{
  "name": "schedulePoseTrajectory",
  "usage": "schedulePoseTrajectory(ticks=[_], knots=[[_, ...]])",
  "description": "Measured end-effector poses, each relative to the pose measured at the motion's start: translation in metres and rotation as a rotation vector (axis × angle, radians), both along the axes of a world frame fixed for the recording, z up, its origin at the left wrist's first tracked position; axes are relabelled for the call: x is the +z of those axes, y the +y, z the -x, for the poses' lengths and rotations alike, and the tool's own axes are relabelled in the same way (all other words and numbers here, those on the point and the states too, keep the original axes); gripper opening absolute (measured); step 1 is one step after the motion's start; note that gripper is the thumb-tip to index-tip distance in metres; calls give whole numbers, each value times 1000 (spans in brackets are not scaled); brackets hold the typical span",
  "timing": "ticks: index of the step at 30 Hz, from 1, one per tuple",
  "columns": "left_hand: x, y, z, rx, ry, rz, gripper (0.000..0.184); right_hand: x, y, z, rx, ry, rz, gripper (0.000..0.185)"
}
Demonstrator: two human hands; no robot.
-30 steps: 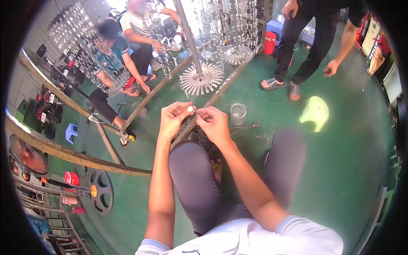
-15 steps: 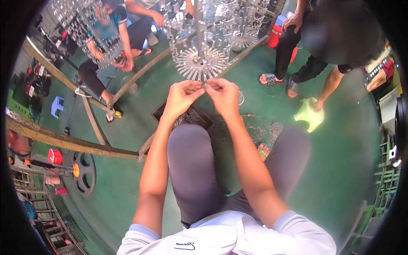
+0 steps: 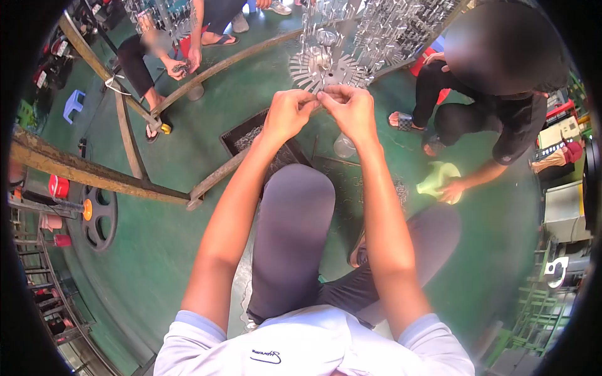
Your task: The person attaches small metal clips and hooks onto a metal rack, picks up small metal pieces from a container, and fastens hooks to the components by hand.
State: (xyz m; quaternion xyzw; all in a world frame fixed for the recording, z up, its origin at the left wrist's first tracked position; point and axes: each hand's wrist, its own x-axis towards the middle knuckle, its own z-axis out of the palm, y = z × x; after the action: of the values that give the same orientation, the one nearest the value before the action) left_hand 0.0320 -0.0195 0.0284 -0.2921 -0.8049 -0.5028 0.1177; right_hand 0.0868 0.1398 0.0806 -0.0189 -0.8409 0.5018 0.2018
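Note:
My left hand [image 3: 288, 114] and my right hand [image 3: 352, 114] meet at the near edge of a slotted metal disc [image 3: 302, 65]. Thumb and fingers are pinched together on both. Whatever lies between the fingertips is too small and too covered to make out. The disc is the bottom tier of an upright rack hung with many small shiny metal pieces [image 3: 401, 34]. Below my left forearm, a black tray [image 3: 227, 139] holds a heap of thin metal bits. A clear cup [image 3: 343, 148] stands on the floor beside my right wrist.
A co-worker crouches at right, one hand [image 3: 454, 188] on a yellow-green, cloth-like thing [image 3: 433, 182]. At upper left another person's hands [image 3: 183, 67] hold something small and dark. Wooden beams [image 3: 94, 172] cross the left side. Loose metal bits [image 3: 400, 188] lie on the green floor.
The view has shifted, and the rack and tray sit differently in it. My hands stay pinched together at the disc's edge. The right-hand co-worker has crouched lower, with the yellow-green thing nearer the floor.

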Motion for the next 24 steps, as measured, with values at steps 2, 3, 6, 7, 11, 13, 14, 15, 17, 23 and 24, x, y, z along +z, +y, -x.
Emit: schedulePoseTrajectory(ticks=[2, 3, 6, 7, 11, 13, 14, 15, 17, 23, 24], knots=[[1, 2, 5, -1, 36, 18, 16, 5, -2, 8, -25, -47, -25, 25], [1, 2, 7, 0, 7, 9, 16, 8, -1, 13, -40, -68, -36, 26], [2, 4, 12, 5, -51, 6, 15, 15, 1, 28, -56, -78, -135, 28], [4, 5, 14, 9, -47, 22, 15, 16, 1, 33, -63, -93, -163, 27], [-3, 12, 29, 5, 6, -2, 16, 22, 4, 59, -124, -180, -224, 23], [-5, 15, 33, 24, -34, 5, 16, 20, 4, 66, -162, -185, -220, 22], [-5, 18, 34, 28, -53, 8, 16, 20, 3, 68, -174, -192, -222, 22], [-5, 20, 35, 25, -57, -2, 17, 19, 3, 70, -186, -199, -226, 23], [-5, 23, 34, 25, -75, -18, 17, 18, 9, 72, -215, -211, -222, 23], [-16, 33, 35, 41, -68, -128, 16, 18, 11, 72, -234, -218, -287, 22], [-18, 34, 35, 65, -178, -143, 17, 9, 18, 80, -209, -193, -224, 22]])
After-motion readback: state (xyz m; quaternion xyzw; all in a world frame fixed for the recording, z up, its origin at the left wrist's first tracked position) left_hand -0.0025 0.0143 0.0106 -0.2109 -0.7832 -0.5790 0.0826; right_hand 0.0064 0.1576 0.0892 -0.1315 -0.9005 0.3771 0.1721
